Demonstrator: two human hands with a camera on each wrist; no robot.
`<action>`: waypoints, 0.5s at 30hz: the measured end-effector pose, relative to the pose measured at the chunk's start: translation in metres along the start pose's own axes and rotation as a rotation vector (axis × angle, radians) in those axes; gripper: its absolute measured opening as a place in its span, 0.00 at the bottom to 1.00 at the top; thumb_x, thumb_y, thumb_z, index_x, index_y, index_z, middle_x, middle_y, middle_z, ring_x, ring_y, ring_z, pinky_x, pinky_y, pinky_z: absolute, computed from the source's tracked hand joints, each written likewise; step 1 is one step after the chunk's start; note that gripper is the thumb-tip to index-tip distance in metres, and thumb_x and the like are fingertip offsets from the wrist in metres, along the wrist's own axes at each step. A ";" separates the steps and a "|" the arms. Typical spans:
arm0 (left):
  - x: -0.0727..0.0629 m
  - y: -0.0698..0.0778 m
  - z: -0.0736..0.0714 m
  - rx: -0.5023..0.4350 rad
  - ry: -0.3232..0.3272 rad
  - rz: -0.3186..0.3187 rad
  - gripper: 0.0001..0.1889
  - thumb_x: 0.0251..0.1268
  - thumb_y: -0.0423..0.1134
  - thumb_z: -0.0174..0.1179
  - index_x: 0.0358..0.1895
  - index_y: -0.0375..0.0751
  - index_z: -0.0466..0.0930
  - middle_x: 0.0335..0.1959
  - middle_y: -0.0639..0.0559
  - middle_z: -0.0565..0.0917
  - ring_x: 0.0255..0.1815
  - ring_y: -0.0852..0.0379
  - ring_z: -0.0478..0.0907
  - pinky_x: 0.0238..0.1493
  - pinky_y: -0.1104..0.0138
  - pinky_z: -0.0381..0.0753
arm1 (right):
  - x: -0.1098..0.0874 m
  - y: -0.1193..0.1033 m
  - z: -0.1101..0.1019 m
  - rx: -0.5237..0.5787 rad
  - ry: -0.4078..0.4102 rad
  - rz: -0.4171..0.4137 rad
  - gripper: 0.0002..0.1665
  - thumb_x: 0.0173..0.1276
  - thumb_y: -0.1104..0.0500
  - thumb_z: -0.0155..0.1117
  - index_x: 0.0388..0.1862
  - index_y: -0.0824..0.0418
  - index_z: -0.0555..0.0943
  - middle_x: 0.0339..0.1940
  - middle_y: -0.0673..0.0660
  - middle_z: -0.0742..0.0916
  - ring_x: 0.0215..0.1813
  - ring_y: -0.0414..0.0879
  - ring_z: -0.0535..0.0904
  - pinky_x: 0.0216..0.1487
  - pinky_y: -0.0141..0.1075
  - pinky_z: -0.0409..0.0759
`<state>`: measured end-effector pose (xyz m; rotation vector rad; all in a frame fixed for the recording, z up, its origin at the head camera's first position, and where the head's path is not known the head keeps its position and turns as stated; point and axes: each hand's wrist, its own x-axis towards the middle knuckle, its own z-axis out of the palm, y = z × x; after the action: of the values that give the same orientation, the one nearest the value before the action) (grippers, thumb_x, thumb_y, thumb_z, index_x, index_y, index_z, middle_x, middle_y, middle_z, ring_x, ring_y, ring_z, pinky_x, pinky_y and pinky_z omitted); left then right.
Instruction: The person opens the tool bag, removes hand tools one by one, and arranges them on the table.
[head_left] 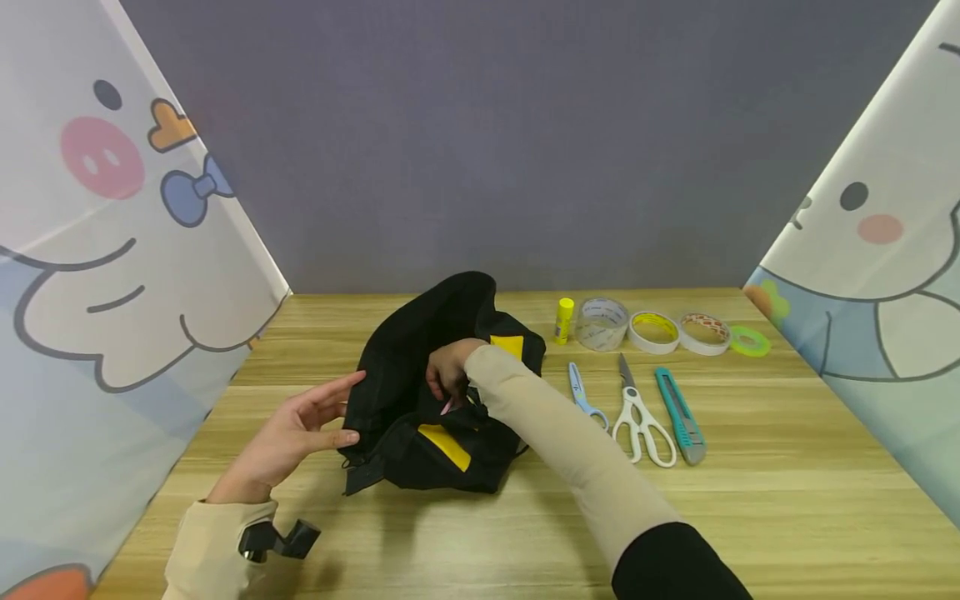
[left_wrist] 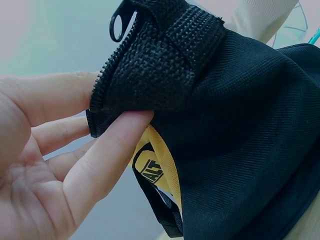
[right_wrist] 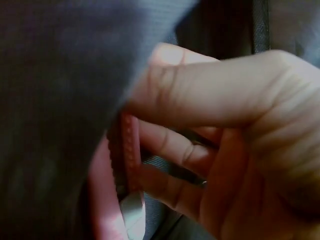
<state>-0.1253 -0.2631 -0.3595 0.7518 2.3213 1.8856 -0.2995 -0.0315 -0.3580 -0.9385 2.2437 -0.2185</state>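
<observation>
A black fabric tool bag [head_left: 420,333] with yellow patches lies open on the table. My left hand [head_left: 300,429] pinches its zippered edge between thumb and fingers; the left wrist view shows the zipper [left_wrist: 107,70] close to those fingers. My right hand [head_left: 450,371] reaches inside the bag's mouth. There it pinches pink scissors [right_wrist: 132,150] with wavy-edged blades and a whitish part lower down. Dark cloth covers part of the scissors and the thumb tip in the right wrist view.
Right of the bag lie light-blue scissors [head_left: 579,387], white-handled scissors [head_left: 633,417] and a teal utility knife [head_left: 678,412]. Behind them are a yellow glue stick [head_left: 564,321], clear tape [head_left: 602,325], two white tape rolls [head_left: 654,332] and a green tape roll [head_left: 748,341].
</observation>
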 end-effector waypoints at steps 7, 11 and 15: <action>0.001 -0.001 0.001 0.007 0.001 -0.013 0.37 0.63 0.22 0.63 0.76 0.41 0.64 0.67 0.66 0.70 0.55 0.61 0.76 0.50 0.71 0.79 | 0.002 0.001 0.001 -0.051 0.061 -0.003 0.10 0.58 0.73 0.72 0.25 0.59 0.89 0.24 0.49 0.84 0.27 0.41 0.75 0.28 0.29 0.76; 0.000 0.000 0.001 0.012 0.008 -0.024 0.37 0.63 0.22 0.63 0.76 0.41 0.64 0.67 0.66 0.69 0.56 0.63 0.76 0.50 0.71 0.79 | 0.002 0.000 0.000 -0.079 0.080 -0.036 0.08 0.62 0.69 0.71 0.27 0.58 0.88 0.26 0.48 0.83 0.29 0.40 0.75 0.29 0.28 0.75; -0.001 0.001 0.002 0.026 0.012 -0.033 0.37 0.64 0.23 0.63 0.76 0.42 0.64 0.67 0.67 0.69 0.58 0.65 0.75 0.51 0.71 0.79 | 0.003 0.000 -0.001 -0.106 0.102 -0.057 0.08 0.67 0.65 0.68 0.28 0.56 0.85 0.30 0.48 0.82 0.32 0.40 0.75 0.31 0.28 0.75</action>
<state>-0.1236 -0.2619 -0.3592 0.7016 2.3548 1.8555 -0.3016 -0.0333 -0.3586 -1.0698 2.3433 -0.1777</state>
